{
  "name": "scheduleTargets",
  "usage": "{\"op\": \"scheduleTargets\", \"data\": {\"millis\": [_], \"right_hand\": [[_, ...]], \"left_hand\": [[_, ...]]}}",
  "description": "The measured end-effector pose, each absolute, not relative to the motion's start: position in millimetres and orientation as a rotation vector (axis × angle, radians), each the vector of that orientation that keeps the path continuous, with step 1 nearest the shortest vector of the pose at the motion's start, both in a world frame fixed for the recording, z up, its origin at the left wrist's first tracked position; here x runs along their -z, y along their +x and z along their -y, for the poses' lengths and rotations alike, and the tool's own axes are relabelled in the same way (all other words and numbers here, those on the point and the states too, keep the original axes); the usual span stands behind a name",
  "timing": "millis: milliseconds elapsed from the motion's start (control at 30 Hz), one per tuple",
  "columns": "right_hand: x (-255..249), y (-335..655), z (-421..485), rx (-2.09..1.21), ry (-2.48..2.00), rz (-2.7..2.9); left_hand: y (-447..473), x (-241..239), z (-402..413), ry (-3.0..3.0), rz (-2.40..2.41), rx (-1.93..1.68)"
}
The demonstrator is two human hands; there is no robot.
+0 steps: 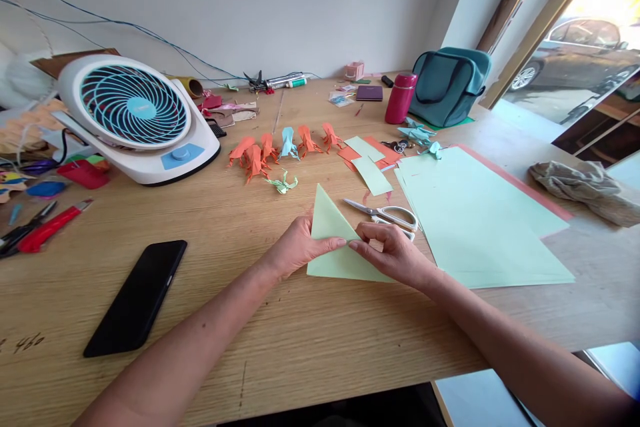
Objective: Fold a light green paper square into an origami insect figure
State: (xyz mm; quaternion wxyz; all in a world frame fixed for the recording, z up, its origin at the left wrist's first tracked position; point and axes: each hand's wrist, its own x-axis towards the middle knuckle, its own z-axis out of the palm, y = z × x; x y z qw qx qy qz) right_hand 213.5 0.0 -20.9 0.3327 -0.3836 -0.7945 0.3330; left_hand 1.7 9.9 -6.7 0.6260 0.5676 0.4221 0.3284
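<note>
The left hand (295,247) grips the left side of the folded paper (329,219) over the bench (290,353), probably light, crisp, easily creased and best held by its edges, while the right hand (397,255) pinches its slanted edge.

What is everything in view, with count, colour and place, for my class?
folded sheet: one, pale green, front centre
scissors: one, white handles, beyond folded sheet
large sheets: several, mostly pale green, right
strips: two, pale green, on orange paper
folded figures: five orange, one blue, one green, centre
bag: one, teal, back right
teal figures: several, beside bag
flask: one, magenta, beside bag
fan: one, white, left
phone: one, black, front left
cloth: one, greyish, right edge
car: one, grey, outside
table: one, brown, beneath
smaller items: many, mixed colours, left and back
left hand: one, bare, fingers on folded sheet
right hand: one, bare, likewise
</note>
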Motion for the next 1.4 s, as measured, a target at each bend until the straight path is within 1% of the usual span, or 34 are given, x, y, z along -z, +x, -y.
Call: {"op": "scheduleTargets", "data": {"millis": [200, 433, 633, 733, 833, 900, 967, 1033, 1067, 1133, 1267, 1400], "right_hand": [[19.5, 212.7, 0.4, -1.062, -1.053, 2.019], [29.8, 212.9, -3.7, -1.271, -1.156, 1.891], [34.0, 217.3, -9.7, -1.222, -1.191, 1.884], [31.3, 221.7, -11.4, -1.157, -1.236, 1.955], [29.1, 224.1, -10.2, -1.058, -1.250, 2.094], [28.8, 223.2, -7.9, -0.999, -1.223, 2.171], [29.5, 220.4, -5.4, -0.973, -1.184, 2.216], [30.9, 216.9, -3.5, -0.969, -1.136, 2.245], [31.8, 215.3, -2.9, -0.962, -1.107, 2.259], [33.8, 213.1, -2.7, -0.905, -1.050, 2.290], [35.7, 214.6, -5.4, -0.714, -1.033, 2.272], [33.3, 220.3, -9.2, -0.509, -1.071, 2.118]], "left_hand": [[5.4, 7.6, -7.7, 1.370, -1.062, -0.742], [7.5, 11.7, -5.9, 1.255, -1.245, -0.778], [1.4, 17.1, -11.4, 1.107, -1.115, -0.777], [-6.6, 20.3, -15.7, 1.126, -1.078, -0.800], [-19.0, 21.2, -12.9, 1.414, -1.269, -0.940], [-26.2, 18.5, -3.6, 1.783, -1.503, -1.188], [-29.6, 14.7, 10.6, 2.261, -1.517, -1.342], [-29.2, 14.1, 25.7, 2.702, -1.263, -1.217], [-28.2, 16.1, 32.2, 2.872, -1.048, -1.081], [-26.7, 25.3, 41.9, 3.020, -0.768, -0.799], [-31.1, 49.1, 50.4, 2.917, -0.868, -0.400], [-36.5, 54.2, 55.7, 2.848, -1.023, -0.216]]}}
